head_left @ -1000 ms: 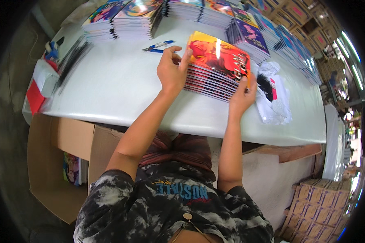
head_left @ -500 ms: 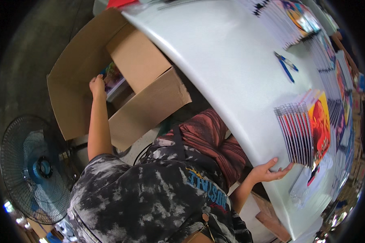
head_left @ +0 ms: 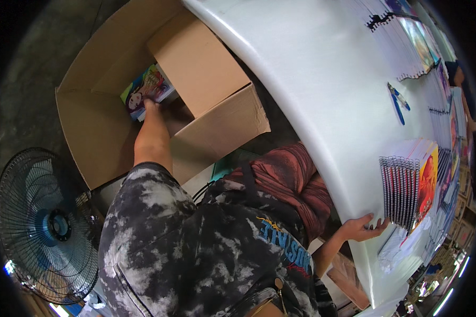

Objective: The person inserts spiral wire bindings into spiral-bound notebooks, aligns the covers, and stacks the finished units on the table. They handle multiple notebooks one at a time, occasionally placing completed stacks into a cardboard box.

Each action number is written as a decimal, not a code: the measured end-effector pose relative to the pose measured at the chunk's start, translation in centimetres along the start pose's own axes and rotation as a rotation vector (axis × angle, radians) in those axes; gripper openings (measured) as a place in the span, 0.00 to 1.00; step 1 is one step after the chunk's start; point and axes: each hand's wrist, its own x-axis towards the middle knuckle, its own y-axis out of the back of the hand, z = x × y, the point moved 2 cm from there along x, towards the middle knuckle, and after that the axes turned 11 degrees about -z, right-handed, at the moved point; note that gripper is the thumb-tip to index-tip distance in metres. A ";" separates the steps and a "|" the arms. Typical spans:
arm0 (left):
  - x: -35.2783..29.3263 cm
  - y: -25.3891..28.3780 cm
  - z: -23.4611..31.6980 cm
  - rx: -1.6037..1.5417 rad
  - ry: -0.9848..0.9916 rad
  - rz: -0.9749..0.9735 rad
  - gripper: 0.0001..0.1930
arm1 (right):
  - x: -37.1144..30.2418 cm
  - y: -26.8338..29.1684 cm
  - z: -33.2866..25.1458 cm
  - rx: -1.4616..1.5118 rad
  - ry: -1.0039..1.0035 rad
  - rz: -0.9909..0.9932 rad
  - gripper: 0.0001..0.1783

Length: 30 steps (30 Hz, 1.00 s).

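Observation:
My left hand [head_left: 151,103] reaches into an open cardboard box [head_left: 211,137] at the left and touches a stack of books [head_left: 136,97] with colourful illustrated covers. Its fingers are hidden, so whether it grips a book does not show. At the table's near edge my right hand [head_left: 363,228] rests open, fingers loosely bent and apart, holding nothing. Just beyond its fingertips lies a fanned stack of spiral-bound notebooks [head_left: 426,182] with red and yellow covers, coil edges toward my side.
The white table [head_left: 296,63] curves along the right. On it lie blue-handled cutting pliers [head_left: 398,105] and more stacks of bound notebooks [head_left: 415,45] at the far right. A black fan [head_left: 47,224] with a blue hub stands at the lower left, near the box.
My left hand has shifted from the side of the books onto their covers, and more of the top cover shows. My right hand stays by the table edge. The whole view has shifted slightly.

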 end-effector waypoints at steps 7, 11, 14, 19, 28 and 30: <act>-5.1 -5.5 4.2 -0.305 0.020 -0.001 0.27 | -0.3 0.2 -0.4 0.001 -0.083 -0.052 0.24; -9.2 -6.9 6.7 -0.323 -0.028 0.054 0.35 | -0.1 -0.1 -0.7 0.010 -0.093 -0.081 0.23; -10.6 -8.5 8.0 -0.309 0.083 0.232 0.37 | -0.4 0.0 -0.3 0.026 -0.085 -0.084 0.23; -4.3 -5.6 4.5 -0.278 0.334 0.280 0.41 | -0.5 0.5 -0.2 0.055 -0.055 -0.044 0.21; -7.7 -2.6 -2.8 -0.116 -0.003 0.063 0.29 | -0.6 0.5 0.1 -0.030 -0.115 -0.046 0.21; -8.5 -3.7 -2.1 -0.167 -0.105 0.052 0.27 | -0.4 0.3 -0.1 -0.019 -0.110 -0.045 0.20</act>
